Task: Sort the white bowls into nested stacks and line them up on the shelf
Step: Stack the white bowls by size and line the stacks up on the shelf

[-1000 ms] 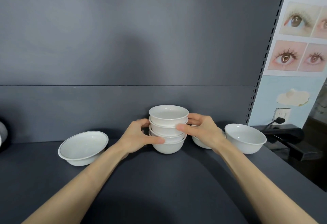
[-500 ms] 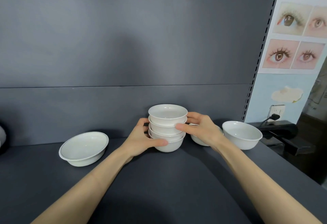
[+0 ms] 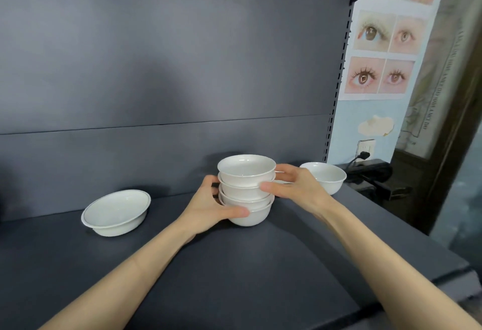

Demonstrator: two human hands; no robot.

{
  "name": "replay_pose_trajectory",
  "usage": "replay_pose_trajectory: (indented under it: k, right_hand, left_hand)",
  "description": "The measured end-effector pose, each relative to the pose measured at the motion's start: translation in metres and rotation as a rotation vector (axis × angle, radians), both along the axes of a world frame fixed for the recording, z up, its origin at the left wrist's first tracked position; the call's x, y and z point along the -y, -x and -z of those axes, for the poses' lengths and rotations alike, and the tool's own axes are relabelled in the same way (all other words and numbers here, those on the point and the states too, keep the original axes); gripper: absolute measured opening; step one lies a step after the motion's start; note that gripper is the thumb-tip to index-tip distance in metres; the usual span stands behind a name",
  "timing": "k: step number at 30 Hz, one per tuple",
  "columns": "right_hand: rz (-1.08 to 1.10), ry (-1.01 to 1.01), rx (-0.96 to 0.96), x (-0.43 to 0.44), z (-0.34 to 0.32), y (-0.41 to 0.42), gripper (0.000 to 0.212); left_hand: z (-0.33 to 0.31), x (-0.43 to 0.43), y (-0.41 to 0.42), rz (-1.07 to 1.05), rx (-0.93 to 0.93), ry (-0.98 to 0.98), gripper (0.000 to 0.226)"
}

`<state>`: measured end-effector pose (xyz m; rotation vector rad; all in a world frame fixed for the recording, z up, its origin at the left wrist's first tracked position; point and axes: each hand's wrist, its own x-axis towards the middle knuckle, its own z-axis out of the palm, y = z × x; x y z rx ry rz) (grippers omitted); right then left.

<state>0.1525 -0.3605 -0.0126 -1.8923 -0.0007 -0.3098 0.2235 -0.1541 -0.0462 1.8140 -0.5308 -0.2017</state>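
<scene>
A stack (image 3: 246, 191) of small, round, glossy white ceramic bowls, four by the count of the rims, stands near the middle of the dark grey shelf (image 3: 234, 264), towards its back. Its base seems to sit on the shelf, though a slight lift cannot be ruled out. The bowls nest one inside the other, rims nearly level, so the column is tall for its narrow foot.

That probably explains the two-sided grip. The left hand (image 3: 214, 207) wraps low round the stack, with its thumb across the front of the bottom bowl, where the weight is. The right hand (image 3: 294, 186) holds higher, its thumb on the second bowl and its fingers curled behind, likely to stop the upper bowls tipping or sliding. Both hands are closed narrowly round the stack.

To the left, well apart, a wide shallow white bowl (image 3: 116, 212) with a thin grey rim line sits alone; being of a different shape, it probably belongs to a separate stack. To the right, beyond the right hand, a deep white bowl (image 3: 323, 177) like the stacked ones waits near the shelf's end. A pale sliver behind the right hand may be another bowl, but it is too hidden to be sure.

A dark grey back panel (image 3: 169, 68) closes the shelf, and a poster of painted eyes (image 3: 383, 50) hangs to the right.
</scene>
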Motion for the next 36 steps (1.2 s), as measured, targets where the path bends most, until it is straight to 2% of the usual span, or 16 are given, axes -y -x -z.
replay_pose_trajectory:
  k: [4, 6, 8, 10, 11, 16, 19, 22, 27, 30, 33, 34, 36]
  right_hand:
    - [0.009, 0.006, 0.003, 0.001, 0.000, 0.010, 0.039]
    - [0.020, 0.018, 0.002, 0.006, 0.001, 0.012, 0.047]
    - [0.060, 0.023, -0.002, 0.018, 0.000, 0.019, 0.057]
    - [0.098, 0.006, 0.013, 0.040, -0.003, 0.028, 0.052]
    - [0.112, -0.013, 0.020, 0.053, -0.006, 0.032, 0.047]
    - [0.149, 0.006, 0.045, 0.120, -0.013, 0.046, 0.036]
    - [0.145, 0.048, 0.066, 0.158, -0.018, 0.044, 0.032]
    - [0.125, 0.092, 0.060, 0.190, -0.016, 0.031, 0.031]
    - [0.038, 0.180, -0.049, 0.223, 0.001, -0.005, 0.055]
    - [-0.047, 0.185, -0.131, 0.236, 0.013, -0.022, 0.067]
    - [-0.130, 0.163, -0.178, 0.241, 0.019, -0.028, 0.092]
    - [-0.151, 0.145, -0.184, 0.242, 0.021, -0.029, 0.091]
    - [-0.202, 0.123, -0.181, 0.243, 0.025, -0.032, 0.068]
  left_hand:
    - [0.001, 0.003, 0.015, 0.009, -0.019, -0.026, 0.087]
    - [0.000, 0.004, 0.027, -0.055, 0.004, -0.090, 0.091]
    - [-0.003, 0.004, 0.044, -0.201, 0.048, -0.173, 0.073]
    - [-0.003, 0.005, 0.060, -0.301, 0.070, -0.209, 0.038]
    - [-0.001, 0.007, 0.066, -0.303, 0.055, -0.207, 0.029]
    - [0.000, 0.061, 0.094, -0.060, 0.004, -0.211, 0.019]
    - [0.000, 0.122, 0.098, -0.027, 0.050, -0.233, 0.026]
    - [0.006, 0.170, 0.083, -0.062, 0.101, -0.260, 0.047]
    - [0.020, 0.212, 0.045, -0.189, 0.097, -0.321, 0.079]
    - [0.026, 0.225, 0.024, -0.221, 0.095, -0.316, 0.080]
    - [0.028, 0.231, 0.013, -0.232, 0.116, -0.311, 0.072]
    - [0.029, 0.233, 0.011, -0.238, 0.127, -0.303, 0.068]
    - [0.031, 0.235, 0.009, -0.263, 0.124, -0.267, 0.064]
